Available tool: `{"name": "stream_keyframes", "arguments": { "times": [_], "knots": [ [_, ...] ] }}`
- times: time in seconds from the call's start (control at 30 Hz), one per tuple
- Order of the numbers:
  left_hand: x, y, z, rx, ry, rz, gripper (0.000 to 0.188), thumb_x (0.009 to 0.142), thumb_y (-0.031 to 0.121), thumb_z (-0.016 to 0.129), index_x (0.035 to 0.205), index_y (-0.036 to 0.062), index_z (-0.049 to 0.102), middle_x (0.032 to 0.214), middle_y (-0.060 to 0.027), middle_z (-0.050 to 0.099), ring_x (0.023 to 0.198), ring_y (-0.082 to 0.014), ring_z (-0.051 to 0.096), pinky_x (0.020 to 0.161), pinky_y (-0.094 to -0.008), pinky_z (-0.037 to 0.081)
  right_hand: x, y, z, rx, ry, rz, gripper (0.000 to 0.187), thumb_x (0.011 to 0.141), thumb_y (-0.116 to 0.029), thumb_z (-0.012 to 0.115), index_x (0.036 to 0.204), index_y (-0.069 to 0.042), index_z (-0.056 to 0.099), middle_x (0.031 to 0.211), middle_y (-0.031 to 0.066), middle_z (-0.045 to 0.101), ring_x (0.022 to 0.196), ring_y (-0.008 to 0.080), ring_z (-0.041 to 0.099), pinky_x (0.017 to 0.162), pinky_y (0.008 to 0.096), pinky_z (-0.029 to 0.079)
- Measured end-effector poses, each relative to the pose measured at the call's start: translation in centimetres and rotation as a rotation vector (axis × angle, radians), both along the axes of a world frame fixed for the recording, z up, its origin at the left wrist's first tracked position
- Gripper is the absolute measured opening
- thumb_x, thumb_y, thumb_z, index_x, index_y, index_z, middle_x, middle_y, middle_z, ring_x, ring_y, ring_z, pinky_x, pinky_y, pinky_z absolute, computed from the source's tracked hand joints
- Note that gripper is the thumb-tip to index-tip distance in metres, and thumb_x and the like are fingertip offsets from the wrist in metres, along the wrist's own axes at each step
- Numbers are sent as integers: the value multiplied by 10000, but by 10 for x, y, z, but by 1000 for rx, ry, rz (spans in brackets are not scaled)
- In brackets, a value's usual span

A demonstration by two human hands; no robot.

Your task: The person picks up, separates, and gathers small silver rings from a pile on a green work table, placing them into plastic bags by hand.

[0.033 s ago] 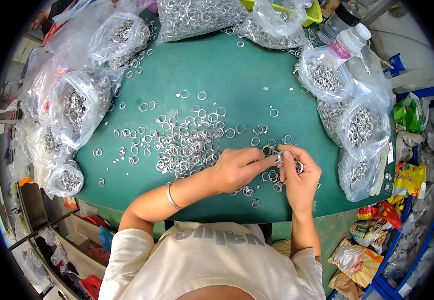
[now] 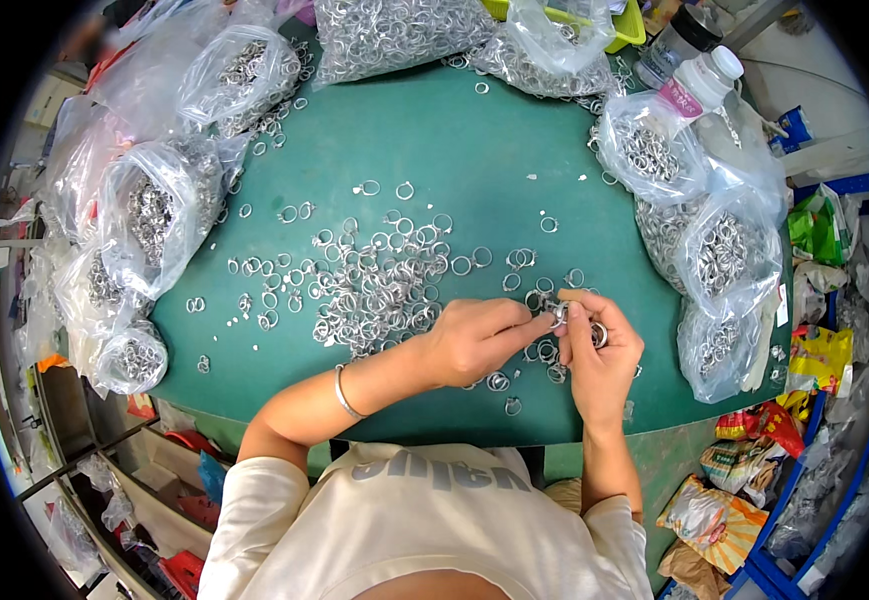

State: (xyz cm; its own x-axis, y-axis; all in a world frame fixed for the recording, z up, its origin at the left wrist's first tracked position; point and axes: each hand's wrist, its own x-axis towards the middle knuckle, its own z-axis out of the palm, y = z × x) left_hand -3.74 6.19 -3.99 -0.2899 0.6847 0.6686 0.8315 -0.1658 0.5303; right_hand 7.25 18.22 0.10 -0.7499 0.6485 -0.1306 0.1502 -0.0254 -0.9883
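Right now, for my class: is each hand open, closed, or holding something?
Left hand: closed, pinching a small silver ring.
Right hand: closed, apparently on the same ring; a second band shows in its grip, worn or held unclear.

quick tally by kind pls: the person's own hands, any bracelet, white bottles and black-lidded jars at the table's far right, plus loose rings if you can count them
hands: 2 (left hand, right hand)
bracelet: 1
white bottle: 1
black-lidded jar: 1
total: 5, leaving out the loose rings, which overlap too much to count
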Motion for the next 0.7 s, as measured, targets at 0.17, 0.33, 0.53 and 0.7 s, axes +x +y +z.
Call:
{"name": "stream_keyframes", "arguments": {
  "times": [0.17, 0.33, 0.53, 0.7],
  "knots": [
    [5, 7, 6, 40, -206, 2, 305, 685, -15, 698, 988, 2, 672, 720, -55, 545, 519, -154, 537, 404, -268, 420, 2, -1, -4, -144, 73, -31, 124, 934, -27, 523, 989, 26, 621, 684, 21, 588, 492, 18, 445, 428, 169, 325],
    [-7, -2, 15, -18, 29, -63, 354, 642, -17, 652, 995, 2, 672, 720, -48, 540, 526, -144, 544, 402, -262, 424, 9, -7, 4, -118, 80, -38, 123, 936, -40, 525, 985, 24, 618, 689, 21, 589, 484, 18, 434, 421, 170, 318],
    [-10, -3, 25, -63, 207, -124, 402, 614, 10, 606, 1009, -53, 642, 725, -41, 494, 543, -131, 525, 376, -261, 410, 10, -13, 6, 173, 34, -93, 100, 910, -13, 553, 964, 16, 633, 684, 22, 599, 518, 29, 494, 443, 175, 366],
    [1, -9, 45, -226, 277, -70, 441, 617, 32, 599, 1037, -103, 605, 734, -48, 462, 557, -130, 513, 378, -264, 414, 7, -11, -2, 264, 33, -82, 89, 893, 3, 569, 954, 15, 632, 690, 12, 608, 542, 23, 509, 452, 182, 381]
  ]
}}
